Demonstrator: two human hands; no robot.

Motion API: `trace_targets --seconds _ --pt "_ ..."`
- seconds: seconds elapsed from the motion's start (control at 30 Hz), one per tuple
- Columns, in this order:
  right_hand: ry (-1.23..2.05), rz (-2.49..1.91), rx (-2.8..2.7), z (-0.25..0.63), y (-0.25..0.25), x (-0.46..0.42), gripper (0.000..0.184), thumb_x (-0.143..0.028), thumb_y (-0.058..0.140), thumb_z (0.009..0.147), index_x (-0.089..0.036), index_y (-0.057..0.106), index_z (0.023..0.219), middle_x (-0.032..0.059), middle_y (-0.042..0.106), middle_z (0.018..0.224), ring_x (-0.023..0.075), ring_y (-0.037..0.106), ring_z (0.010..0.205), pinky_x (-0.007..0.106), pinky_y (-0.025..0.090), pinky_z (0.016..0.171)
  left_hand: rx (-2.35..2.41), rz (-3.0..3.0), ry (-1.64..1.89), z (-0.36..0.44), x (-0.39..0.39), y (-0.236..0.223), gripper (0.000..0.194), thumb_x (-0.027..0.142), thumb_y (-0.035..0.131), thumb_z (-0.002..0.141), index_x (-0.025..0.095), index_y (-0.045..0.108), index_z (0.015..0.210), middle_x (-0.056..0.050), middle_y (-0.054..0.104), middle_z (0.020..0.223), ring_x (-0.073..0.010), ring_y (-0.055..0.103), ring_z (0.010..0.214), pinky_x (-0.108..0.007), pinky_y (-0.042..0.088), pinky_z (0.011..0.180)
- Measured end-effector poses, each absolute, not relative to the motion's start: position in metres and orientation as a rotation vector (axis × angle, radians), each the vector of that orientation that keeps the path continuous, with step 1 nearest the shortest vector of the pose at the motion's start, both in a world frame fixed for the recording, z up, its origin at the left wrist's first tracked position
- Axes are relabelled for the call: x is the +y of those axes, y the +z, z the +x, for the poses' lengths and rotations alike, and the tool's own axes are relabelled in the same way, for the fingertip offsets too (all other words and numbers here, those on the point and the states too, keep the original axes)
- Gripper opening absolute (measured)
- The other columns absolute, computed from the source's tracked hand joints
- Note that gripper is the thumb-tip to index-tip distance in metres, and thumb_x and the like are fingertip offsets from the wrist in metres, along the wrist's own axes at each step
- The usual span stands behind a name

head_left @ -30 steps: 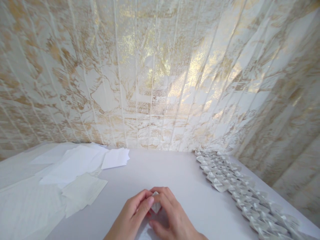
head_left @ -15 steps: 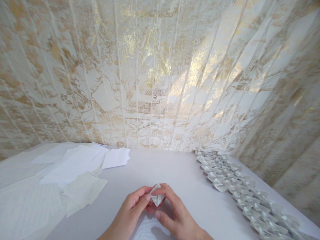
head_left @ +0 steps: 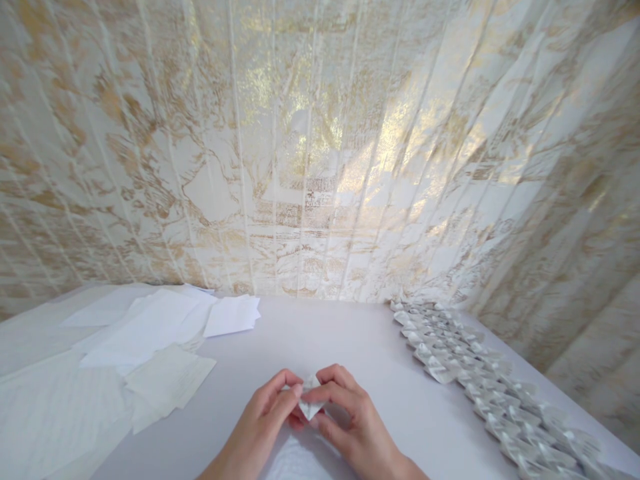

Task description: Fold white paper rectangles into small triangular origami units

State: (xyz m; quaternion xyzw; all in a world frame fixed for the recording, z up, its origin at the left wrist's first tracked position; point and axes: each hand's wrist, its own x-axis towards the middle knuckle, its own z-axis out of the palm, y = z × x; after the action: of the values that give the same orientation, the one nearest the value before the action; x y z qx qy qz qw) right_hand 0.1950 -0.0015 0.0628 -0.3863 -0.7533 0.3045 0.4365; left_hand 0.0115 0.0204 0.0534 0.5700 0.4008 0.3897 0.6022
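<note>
Between my two hands is a small folded paper piece (head_left: 312, 408), whitish with faint print and diamond-shaped from here. My left hand (head_left: 270, 410) pinches its left side with thumb and fingers. From the right, my right hand (head_left: 353, 413) grips it too, the index finger lying across its front and the thumb at its lower corner. Both hands are just above the table, near its front edge. The back of the piece is hidden by my fingers.
Loose printed sheets (head_left: 55, 407) and blank white sheets (head_left: 145, 327) overlap on the left of the table (head_left: 320, 333). A small stack of white paper (head_left: 233, 315) lies beside them. Rows of folded paper pieces (head_left: 480, 367) run along the right edge. Patterned curtain-like fabric (head_left: 300, 167) rises behind.
My right thumb has closed in to the paper's lower corner, and my right index finger has shifted left across its front. The papers on the table have stayed put.
</note>
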Motion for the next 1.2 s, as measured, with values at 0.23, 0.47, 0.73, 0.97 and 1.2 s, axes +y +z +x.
trace_targets --seconds 0.23,0.47,0.73,0.97,1.2 --pt "0.878 -0.984 -1.728 0.195 0.068 -0.003 0.032 -0.049 0.061 0.091 -0.022 0.077 0.083 0.0048 0.061 0.089 0.0186 0.060 0.083 0.030 0.045 0.079 0.744 1.278 0.861 0.016 0.022 0.051 0.043 0.062 0.059 0.087 0.020 0.056 0.077 -0.003 0.072 0.064 -0.0191 0.067 0.063 -0.028 0.046 0.062" --pt "1.000 -1.059 -1.608 0.192 0.064 -0.003 0.038 -0.053 0.062 0.089 -0.017 0.072 0.077 0.0017 0.061 0.071 0.0158 0.054 0.068 0.028 0.041 0.068 0.699 1.304 0.843 0.017 0.019 0.052 0.045 0.063 0.055 0.089 0.020 0.054 0.080 -0.005 0.075 0.066 -0.0187 0.067 0.064 -0.028 0.045 0.063" --pt "1.170 -1.008 -1.491 0.189 0.064 -0.003 0.039 -0.056 0.063 0.088 -0.018 0.059 0.099 -0.0042 0.053 0.066 0.0137 0.051 0.063 0.027 0.040 0.064 0.668 1.333 0.814 0.017 0.014 0.052 0.044 0.063 0.061 0.086 0.019 0.055 0.090 -0.006 0.074 0.074 -0.0196 0.067 0.072 -0.030 0.045 0.069" --pt "1.207 -0.967 -1.514 0.187 0.061 -0.002 0.041 -0.057 0.060 0.090 -0.019 0.056 0.105 -0.0059 0.049 0.066 0.0123 0.049 0.061 0.027 0.040 0.064 0.718 1.405 0.811 0.017 0.014 0.053 0.038 0.057 0.059 0.090 0.019 0.055 0.086 -0.004 0.073 0.070 -0.0185 0.066 0.067 -0.029 0.045 0.066" --pt "1.355 -0.935 -1.553 0.186 0.059 -0.002 0.046 -0.060 0.054 0.092 -0.018 0.053 0.110 -0.0076 0.046 0.059 0.0103 0.042 0.054 0.023 0.032 0.053 0.669 1.349 0.822 0.017 0.015 0.056 0.037 0.056 0.064 0.087 0.021 0.051 0.083 -0.003 0.073 0.071 -0.0185 0.066 0.071 -0.029 0.046 0.070"
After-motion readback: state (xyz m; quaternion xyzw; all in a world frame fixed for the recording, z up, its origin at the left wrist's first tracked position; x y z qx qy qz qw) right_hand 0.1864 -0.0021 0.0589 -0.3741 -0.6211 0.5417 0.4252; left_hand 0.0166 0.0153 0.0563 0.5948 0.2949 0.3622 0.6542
